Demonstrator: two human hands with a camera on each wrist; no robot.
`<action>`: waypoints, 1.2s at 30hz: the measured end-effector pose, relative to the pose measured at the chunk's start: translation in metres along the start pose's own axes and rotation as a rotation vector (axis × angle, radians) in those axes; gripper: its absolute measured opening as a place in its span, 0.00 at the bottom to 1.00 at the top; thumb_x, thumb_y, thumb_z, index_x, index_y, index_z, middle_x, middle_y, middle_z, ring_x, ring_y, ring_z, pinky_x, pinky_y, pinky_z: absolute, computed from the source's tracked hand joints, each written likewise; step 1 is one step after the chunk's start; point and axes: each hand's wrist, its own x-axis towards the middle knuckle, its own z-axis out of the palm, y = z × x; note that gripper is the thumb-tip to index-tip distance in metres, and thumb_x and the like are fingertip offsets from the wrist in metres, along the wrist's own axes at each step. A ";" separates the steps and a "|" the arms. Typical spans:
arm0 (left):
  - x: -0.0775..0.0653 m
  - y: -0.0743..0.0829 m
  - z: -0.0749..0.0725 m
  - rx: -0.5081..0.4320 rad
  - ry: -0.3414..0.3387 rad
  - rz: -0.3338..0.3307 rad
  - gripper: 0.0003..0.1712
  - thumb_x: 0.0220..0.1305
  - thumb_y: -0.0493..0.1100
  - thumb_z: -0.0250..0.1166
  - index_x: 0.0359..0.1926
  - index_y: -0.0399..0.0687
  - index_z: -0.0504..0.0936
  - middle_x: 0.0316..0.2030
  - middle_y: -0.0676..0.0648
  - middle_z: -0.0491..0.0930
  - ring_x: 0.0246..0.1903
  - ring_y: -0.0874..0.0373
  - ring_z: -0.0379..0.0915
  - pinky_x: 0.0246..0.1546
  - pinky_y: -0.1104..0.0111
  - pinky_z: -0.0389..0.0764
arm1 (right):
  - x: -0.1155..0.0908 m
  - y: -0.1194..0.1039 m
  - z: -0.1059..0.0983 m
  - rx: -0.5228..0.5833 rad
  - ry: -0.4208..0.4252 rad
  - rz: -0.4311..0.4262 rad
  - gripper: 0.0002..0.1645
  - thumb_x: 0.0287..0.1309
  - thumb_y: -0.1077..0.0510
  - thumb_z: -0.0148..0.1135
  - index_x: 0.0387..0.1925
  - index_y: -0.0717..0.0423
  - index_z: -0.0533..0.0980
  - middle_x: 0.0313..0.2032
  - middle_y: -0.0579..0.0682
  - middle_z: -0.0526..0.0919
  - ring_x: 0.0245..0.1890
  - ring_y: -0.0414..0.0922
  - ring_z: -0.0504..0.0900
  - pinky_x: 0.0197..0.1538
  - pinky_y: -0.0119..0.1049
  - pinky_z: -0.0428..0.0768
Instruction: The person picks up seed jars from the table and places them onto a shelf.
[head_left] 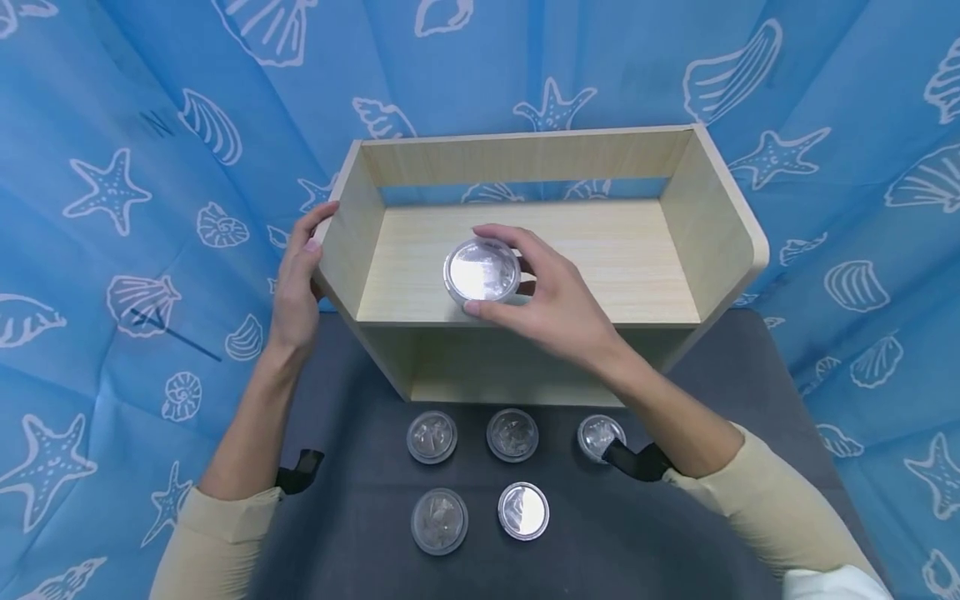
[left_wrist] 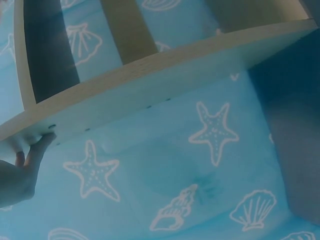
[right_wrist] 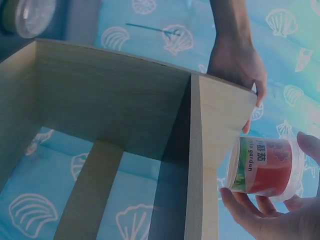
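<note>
My right hand point(head_left: 551, 292) holds a round plastic tub point(head_left: 482, 270) between thumb and fingers, over the upper board of a small wooden shelf unit point(head_left: 585, 250). From the right wrist view, the tub point(right_wrist: 267, 167) has a red and green printed label and a clear lid. My left hand point(head_left: 296, 279) touches the outside of the unit's left side panel near its front edge. In the left wrist view, extended fingers of the left hand point(left_wrist: 22, 177) rest against that panel point(left_wrist: 175, 82).
Several similar lidded tubs stand on the dark table point(head_left: 352, 533) before the unit, among them a left one point(head_left: 432, 437), a middle one point(head_left: 512, 435) and a shiny-topped one point(head_left: 523, 511). A blue curtain point(head_left: 150, 375) with white shells hangs behind. Black straps point(head_left: 300, 472) hang at the wrists.
</note>
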 end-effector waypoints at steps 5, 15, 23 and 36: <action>0.000 0.000 0.001 0.004 0.006 0.003 0.29 0.73 0.50 0.38 0.71 0.56 0.66 0.63 0.46 0.64 0.53 0.45 0.62 0.45 0.56 0.65 | 0.017 -0.002 0.007 0.047 0.012 0.019 0.43 0.50 0.59 0.77 0.68 0.51 0.69 0.64 0.48 0.73 0.55 0.44 0.78 0.57 0.43 0.77; 0.000 0.000 0.000 -0.019 -0.006 0.006 0.29 0.74 0.50 0.37 0.72 0.55 0.65 0.61 0.45 0.64 0.49 0.45 0.63 0.42 0.56 0.65 | 0.046 0.000 0.023 0.146 0.049 0.053 0.41 0.53 0.57 0.75 0.68 0.51 0.69 0.60 0.50 0.74 0.50 0.47 0.80 0.51 0.42 0.80; -0.001 0.000 -0.001 -0.030 -0.006 0.006 0.28 0.75 0.49 0.38 0.71 0.53 0.65 0.61 0.44 0.65 0.47 0.45 0.64 0.41 0.57 0.66 | 0.066 0.006 0.041 0.150 0.079 0.097 0.41 0.53 0.57 0.75 0.67 0.53 0.69 0.59 0.50 0.76 0.49 0.45 0.81 0.45 0.37 0.81; -0.001 -0.001 -0.001 -0.017 -0.003 0.004 0.28 0.74 0.49 0.37 0.71 0.54 0.65 0.60 0.43 0.65 0.48 0.45 0.63 0.40 0.57 0.67 | 0.093 0.016 0.063 0.114 0.123 0.248 0.41 0.51 0.53 0.76 0.66 0.49 0.69 0.59 0.49 0.76 0.55 0.41 0.76 0.54 0.32 0.75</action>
